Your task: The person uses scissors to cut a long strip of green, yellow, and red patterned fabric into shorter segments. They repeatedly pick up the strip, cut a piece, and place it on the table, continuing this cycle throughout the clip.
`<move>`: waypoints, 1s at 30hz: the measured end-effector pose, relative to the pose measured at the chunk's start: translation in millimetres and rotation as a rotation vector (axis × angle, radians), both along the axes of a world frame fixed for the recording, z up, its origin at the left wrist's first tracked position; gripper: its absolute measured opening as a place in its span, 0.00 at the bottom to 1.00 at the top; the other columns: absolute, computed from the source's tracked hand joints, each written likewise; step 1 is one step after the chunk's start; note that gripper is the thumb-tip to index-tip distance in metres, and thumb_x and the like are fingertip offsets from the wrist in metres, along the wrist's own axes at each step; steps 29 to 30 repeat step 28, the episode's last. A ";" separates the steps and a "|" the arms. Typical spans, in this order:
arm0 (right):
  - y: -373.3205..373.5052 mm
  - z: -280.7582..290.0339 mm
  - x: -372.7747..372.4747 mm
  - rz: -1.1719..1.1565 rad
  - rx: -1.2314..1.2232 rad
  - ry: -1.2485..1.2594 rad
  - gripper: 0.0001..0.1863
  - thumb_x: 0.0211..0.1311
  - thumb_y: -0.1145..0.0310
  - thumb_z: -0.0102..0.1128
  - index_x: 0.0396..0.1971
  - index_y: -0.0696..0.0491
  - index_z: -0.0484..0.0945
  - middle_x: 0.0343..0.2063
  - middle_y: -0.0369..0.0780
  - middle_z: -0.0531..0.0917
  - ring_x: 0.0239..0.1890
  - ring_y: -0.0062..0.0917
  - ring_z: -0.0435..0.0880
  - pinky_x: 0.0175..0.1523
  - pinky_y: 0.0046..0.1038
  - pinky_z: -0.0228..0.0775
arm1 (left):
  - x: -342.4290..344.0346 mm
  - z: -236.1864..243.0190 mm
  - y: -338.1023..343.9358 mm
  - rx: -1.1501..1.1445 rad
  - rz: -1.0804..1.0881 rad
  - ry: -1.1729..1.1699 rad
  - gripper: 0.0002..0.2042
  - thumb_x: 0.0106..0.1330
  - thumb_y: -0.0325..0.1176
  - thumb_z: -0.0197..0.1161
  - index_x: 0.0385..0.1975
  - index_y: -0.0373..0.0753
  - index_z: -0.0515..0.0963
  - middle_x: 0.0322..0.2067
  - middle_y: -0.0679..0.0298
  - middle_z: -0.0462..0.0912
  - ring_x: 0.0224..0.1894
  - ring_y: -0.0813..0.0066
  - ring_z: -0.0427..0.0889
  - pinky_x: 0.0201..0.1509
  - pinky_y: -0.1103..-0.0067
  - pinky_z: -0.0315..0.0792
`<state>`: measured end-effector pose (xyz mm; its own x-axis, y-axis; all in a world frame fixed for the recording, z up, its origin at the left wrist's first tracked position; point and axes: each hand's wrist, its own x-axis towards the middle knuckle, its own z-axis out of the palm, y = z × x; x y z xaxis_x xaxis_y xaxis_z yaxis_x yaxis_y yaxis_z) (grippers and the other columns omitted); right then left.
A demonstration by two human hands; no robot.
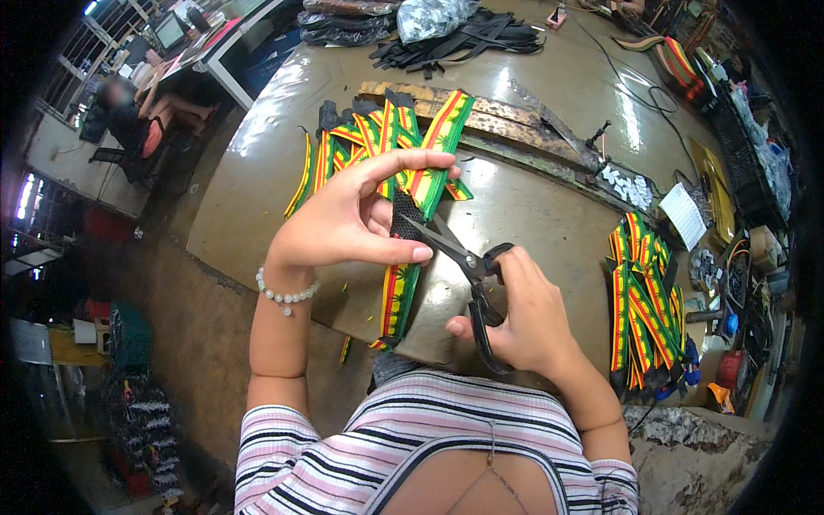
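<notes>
My left hand (343, 215) pinches a patterned strap (399, 296) striped green, yellow and red, with dark leaf shapes. A black mesh section (407, 215) of it shows between thumb and fingers. My right hand (528, 318) grips black-handled scissors (463, 259) by the loops. Their blades are spread and reach the edge of the strap beside my left thumb. Beyond my left hand lies a pile of similar straps (323, 154), some with black ends. The left fingers partly cover the held strap.
Another bundle of striped straps (639, 300) lies at the right table edge. Across the table (549, 206) runs a worn wooden board (489, 120) beside a metal bar. Black straps (463, 39) and plastic-wrapped packs (343, 26) sit at the back. A person (137, 112) sits far left.
</notes>
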<state>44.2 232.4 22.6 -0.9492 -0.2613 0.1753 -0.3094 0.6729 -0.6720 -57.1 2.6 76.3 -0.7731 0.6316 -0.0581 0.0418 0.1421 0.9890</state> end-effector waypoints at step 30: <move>36.0 -12.7 -4.6 0.232 -0.190 -0.401 0.27 0.57 0.48 0.65 0.38 0.57 0.69 0.33 0.47 0.72 0.38 0.41 0.75 0.45 0.37 0.68 | -6.6 -23.2 26.9 0.115 -0.219 -0.201 0.47 0.41 0.25 0.78 0.67 0.35 0.61 0.63 0.63 0.71 0.23 1.02 0.62 0.20 0.97 0.55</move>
